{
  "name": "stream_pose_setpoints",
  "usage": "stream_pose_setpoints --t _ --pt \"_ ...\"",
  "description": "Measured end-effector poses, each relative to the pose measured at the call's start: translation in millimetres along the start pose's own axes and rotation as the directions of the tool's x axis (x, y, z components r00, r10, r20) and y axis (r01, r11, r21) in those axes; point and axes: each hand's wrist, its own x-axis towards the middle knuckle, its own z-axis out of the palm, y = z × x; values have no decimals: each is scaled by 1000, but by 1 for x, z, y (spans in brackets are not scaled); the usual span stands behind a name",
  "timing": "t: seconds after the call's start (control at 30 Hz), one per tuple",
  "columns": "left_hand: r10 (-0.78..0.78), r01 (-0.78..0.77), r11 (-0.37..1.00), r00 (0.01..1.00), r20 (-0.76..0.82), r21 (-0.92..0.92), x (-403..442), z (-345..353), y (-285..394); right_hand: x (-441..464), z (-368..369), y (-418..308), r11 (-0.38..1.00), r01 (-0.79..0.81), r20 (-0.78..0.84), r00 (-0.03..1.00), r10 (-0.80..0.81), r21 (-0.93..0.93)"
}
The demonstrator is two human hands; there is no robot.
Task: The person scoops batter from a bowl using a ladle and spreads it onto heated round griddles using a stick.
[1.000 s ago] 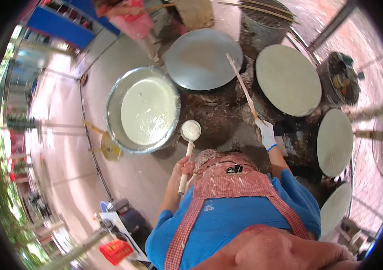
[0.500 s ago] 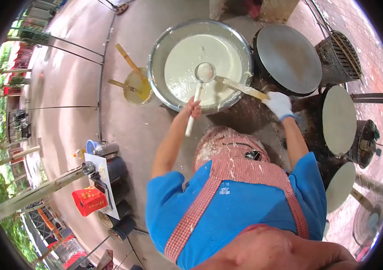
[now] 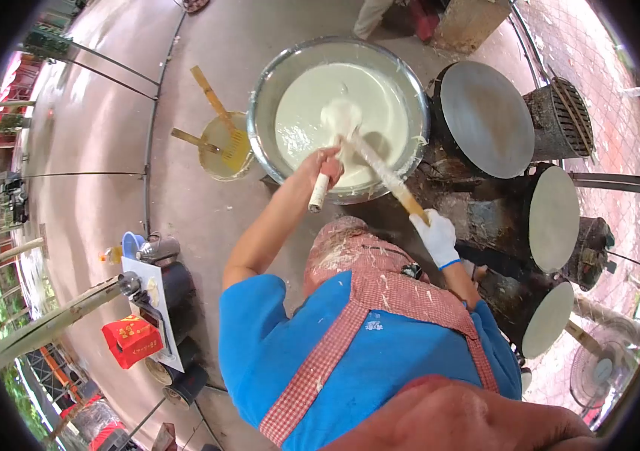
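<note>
A wide metal basin (image 3: 260, 143) holds pale, liquid batter (image 3: 301, 113). My bare left hand (image 3: 322, 167) is wrapped round the white handle of a ladle (image 3: 318, 194), whose batter-covered bowl is over the middle of the basin. My right hand (image 3: 437, 237), in a white glove with a blue cuff, grips a long flat wooden stick (image 3: 387, 177). The batter-coated far end of the stick meets or lies close to the ladle; which of the two cannot be made out.
A bare round griddle (image 3: 487, 119) stands right of the basin. Pale sheets cover two more griddles (image 3: 554, 219) (image 3: 548, 320). Left of the basin sits a yellow bucket (image 3: 218, 161) with two tools. A small table (image 3: 156, 301) carries a red bag (image 3: 132, 340). Another person's leg (image 3: 371, 16) shows at the top.
The view has swung toward the basin. The ladle and stick have come from outside the basin to over the batter, and the ladle's bowl is now coated with batter.
</note>
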Motion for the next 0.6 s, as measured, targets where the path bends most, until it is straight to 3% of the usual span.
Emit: stream_pose_setpoints --t 0.07,0.13,0.2,0.23,0.27,0.3,0.33,0.4,0.43,0.47,0.5,0.53,0.57,0.6 --pt "135 -163 959 982 134 232 -67 53 -12 8 -15 -13 988 137 -235 965 -116 76" --pt "292 -406 824 902 317 395 -127 97 -24 28 -53 -41 952 274 -421 886 -196 135" --pt "280 -470 800 843 460 374 -171 123 -29 60 -86 -54 895 443 -651 694 -306 52" --pt "368 -609 630 780 506 482 -197 140 -34 75 -101 -59 893 448 -719 634 -287 39" --pt "436 -709 420 705 559 567 -221 156 -39 83 -121 -72 872 469 -773 602 -201 138" --pt "442 -836 99 522 729 539 -239 166 -43 87 -130 -76 842 463 -753 648 -109 277" --pt "421 -843 58 506 753 535 -247 171 -42 93 -140 -79 792 459 -727 686 -28 402" --pt "469 -871 -113 377 799 478 -241 170 -17 89 -136 -86 687 467 -668 743 36 557" --pt "467 -855 -151 380 799 495 -220 159 13 102 -108 -70 581 547 -648 761 -43 603" --pt "602 -799 -29 466 648 601 -190 147 33 94 -93 -74 380 561 -584 809 -65 735" --pt "643 -798 25 474 601 602 -162 120 32 100 -64 -56 560 297 -321 945 -58 774" --pt "521 -634 102 691 501 767 -160 104 15 95 -40 -42 632 199 -211 976 -57 749" --pt "224 -501 589 855 467 635 -127 82 45 84 -20 -23 676 84 -122 993 8 732" --pt "91 -213 856 959 268 471 -108 76 61 76 -6 -11 708 -21 -42 997 72 706"
